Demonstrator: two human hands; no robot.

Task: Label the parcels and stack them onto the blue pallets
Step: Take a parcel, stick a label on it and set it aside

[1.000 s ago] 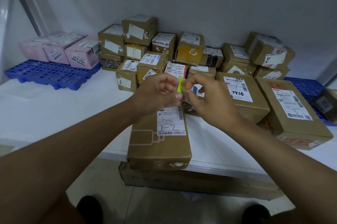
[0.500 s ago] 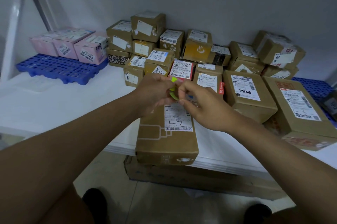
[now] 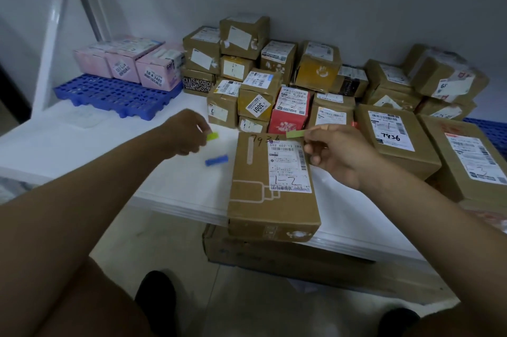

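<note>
A long cardboard parcel [image 3: 273, 186] lies flat on the white table [image 3: 82, 142], its near end hanging just past the table's front edge. Its matte brown top carries a white shipping label marked "L-2", a printed white outline, and "7936" handwritten at the far edge. The right hand [image 3: 338, 154] hovers over the parcel's far right corner, thumb and forefinger pinched on a thin green paper strip [image 3: 296, 133] that sticks out leftward, flat and stiff. The left hand [image 3: 182, 132] hangs above the bare table left of the parcel, fingers curled around a small bright green block [image 3: 212, 136]; whether it is a pad of strips cannot be told. A small blue block [image 3: 216, 160] lies on the table just beside the parcel's left edge, below the left hand.

Behind the parcel, square and oblong cardboard boxes [image 3: 244, 35] crowd against the grey wall, with a glossy red box [image 3: 290, 111] among them. Two larger flat cartons [image 3: 397, 139] sit close on the right, leaving little room on that side. At far left a blue pallet [image 3: 115, 95] of perforated plastic holds three pink boxes [image 3: 123, 62] along its back, its front half bare. An open stretch of smooth table lies between pallet and parcel.
</note>
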